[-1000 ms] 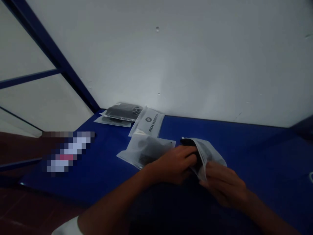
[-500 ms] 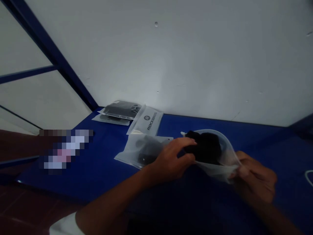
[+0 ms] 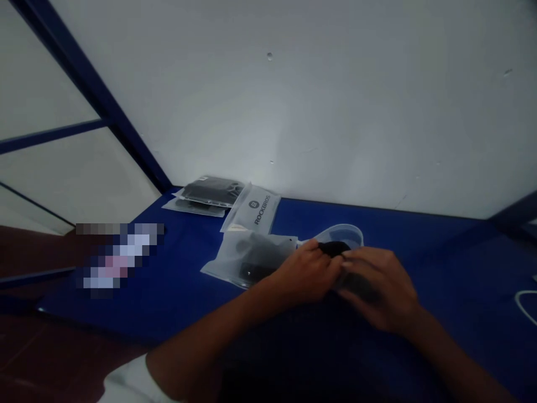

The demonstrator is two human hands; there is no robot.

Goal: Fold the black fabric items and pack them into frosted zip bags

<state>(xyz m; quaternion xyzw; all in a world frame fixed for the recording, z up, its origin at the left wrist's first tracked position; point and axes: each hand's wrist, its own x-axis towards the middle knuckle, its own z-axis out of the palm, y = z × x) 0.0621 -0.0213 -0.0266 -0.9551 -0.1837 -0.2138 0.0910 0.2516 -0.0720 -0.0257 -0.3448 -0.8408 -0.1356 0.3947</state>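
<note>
Between my hands is a frosted plastic bag (image 3: 352,235), its mouth gaping at the far side. Bunched black cloth-like stuff (image 3: 335,247) shows inside it, mostly covered by my fingers. My left hand (image 3: 310,272) is closed on the bag's left edge. From the right, my right hand (image 3: 384,282) grips the bag's near side, with fingertips close to my left fingers. Just left of my left hand lies another frosted bag (image 3: 251,252) with dark contents. Beyond it lies a frosted bag (image 3: 258,211) printed ROCKBROS.
Stacked packs with dark contents (image 3: 212,191) lie at the back left of the blue table (image 3: 176,280). A pixelated patch (image 3: 126,257) covers something on the left. A white wall (image 3: 335,112) rises behind the table. A white cable (image 3: 522,305) curves at the right edge.
My right hand has moved left and inward from the bag's right edge, closing beside my left hand. The bag's opening looks narrower, and less black material shows. My left fingers have closed.
</note>
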